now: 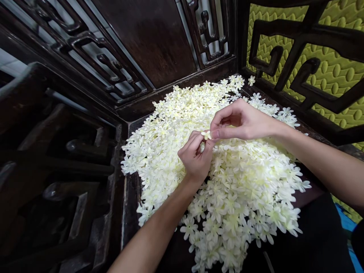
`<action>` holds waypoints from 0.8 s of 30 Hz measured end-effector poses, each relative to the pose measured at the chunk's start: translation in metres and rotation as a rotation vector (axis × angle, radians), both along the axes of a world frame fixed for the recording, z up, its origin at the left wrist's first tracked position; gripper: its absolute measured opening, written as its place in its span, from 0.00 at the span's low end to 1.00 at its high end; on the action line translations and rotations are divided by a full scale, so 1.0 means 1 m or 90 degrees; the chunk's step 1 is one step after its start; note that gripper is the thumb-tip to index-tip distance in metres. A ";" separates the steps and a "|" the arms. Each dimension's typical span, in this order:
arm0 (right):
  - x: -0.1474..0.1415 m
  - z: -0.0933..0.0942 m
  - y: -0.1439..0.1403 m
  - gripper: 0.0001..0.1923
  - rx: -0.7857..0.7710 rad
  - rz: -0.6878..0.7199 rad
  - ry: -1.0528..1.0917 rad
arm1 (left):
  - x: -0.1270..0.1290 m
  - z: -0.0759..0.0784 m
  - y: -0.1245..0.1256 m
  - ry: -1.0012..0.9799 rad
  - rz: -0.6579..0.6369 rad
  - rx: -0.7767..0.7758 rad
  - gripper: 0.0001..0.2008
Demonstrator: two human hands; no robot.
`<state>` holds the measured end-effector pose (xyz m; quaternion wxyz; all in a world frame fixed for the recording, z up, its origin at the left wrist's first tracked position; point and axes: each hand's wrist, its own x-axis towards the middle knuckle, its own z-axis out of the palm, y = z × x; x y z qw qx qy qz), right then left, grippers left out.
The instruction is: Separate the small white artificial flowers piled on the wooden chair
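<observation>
A big heap of small white artificial-looking flowers point(167, 148) with pale yellow centres spreads across a dark wooden seat. Above its middle, my left hand point(196, 153) is closed, its fingers curled, pinching a single small flower point(206, 135) near the thumb and forefinger. My right hand point(241, 121) comes in from the right, with thumb and forefinger pinched together at the edge of that same flower. The two hands meet there, fingertips close together. Whatever lies between the right fingertips besides the flower's edge is too small to make out.
Dark carved wooden lattice point(105, 60) rises behind and to the left of the heap. On the right stands another lattice panel point(309, 34), with a yellow-green textured surface point(338, 68) showing through it. A bright blue item point(345, 218) shows at the lower right.
</observation>
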<state>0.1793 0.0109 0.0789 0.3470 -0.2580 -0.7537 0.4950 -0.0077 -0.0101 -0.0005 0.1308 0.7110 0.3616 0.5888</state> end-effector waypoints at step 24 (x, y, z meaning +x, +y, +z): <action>-0.003 0.004 -0.005 0.05 0.013 -0.110 -0.036 | 0.001 -0.013 0.004 -0.101 -0.011 -0.100 0.15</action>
